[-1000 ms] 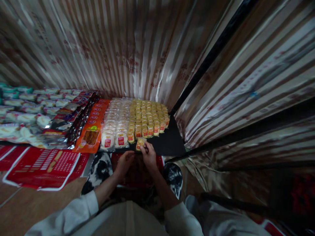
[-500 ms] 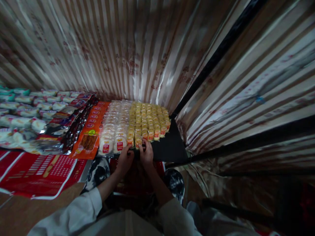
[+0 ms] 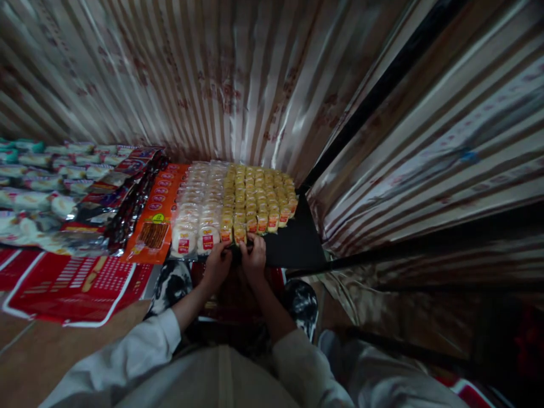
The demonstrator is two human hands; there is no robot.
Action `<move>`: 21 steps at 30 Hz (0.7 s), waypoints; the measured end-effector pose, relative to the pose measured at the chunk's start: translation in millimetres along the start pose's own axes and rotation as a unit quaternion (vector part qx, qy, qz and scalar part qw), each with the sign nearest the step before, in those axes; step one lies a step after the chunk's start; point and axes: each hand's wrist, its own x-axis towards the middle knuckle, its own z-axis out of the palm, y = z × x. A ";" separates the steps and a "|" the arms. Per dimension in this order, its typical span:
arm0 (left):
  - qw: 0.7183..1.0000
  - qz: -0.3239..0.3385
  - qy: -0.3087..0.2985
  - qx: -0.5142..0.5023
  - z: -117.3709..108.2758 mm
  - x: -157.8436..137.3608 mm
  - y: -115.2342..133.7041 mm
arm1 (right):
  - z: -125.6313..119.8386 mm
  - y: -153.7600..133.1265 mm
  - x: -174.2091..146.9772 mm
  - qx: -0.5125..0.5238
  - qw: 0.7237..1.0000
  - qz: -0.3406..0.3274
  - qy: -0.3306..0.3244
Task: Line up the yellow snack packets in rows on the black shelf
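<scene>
Rows of small yellow-wrapped snack packets (image 3: 258,195) with red labels stand packed together on a black shelf board (image 3: 293,243). My left hand (image 3: 218,264) is at the front edge of these rows, its fingers curled in against the lower left of a front yellow snack packet (image 3: 240,233). Across from it, my right hand (image 3: 254,258) has thumb and fingers bent closed at the right side of the same packet. The fingertips are dim and partly hidden. Left of the yellow rows stand two columns of clear-wrapped round white cakes (image 3: 208,240) with red labels.
An orange snack pack (image 3: 152,238) and a stack of dark glossy packs (image 3: 123,198) lie further left. Beyond them are white-and-green packets (image 3: 42,181). A striped curtain (image 3: 238,73) hangs behind, crossed by a black frame bar (image 3: 357,122). Red printed sheeting (image 3: 80,286) hangs below the shelf.
The view has tilted slightly, so the shelf sits a little higher in the picture. Both hands stay close to the same front packet, with only slight finger movement.
</scene>
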 end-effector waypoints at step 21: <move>0.881 -0.165 -0.410 0.165 18.8 -66.3 -38.2 | -3.3 64.1 -72.2 -0.280 0.853 0.109 -0.427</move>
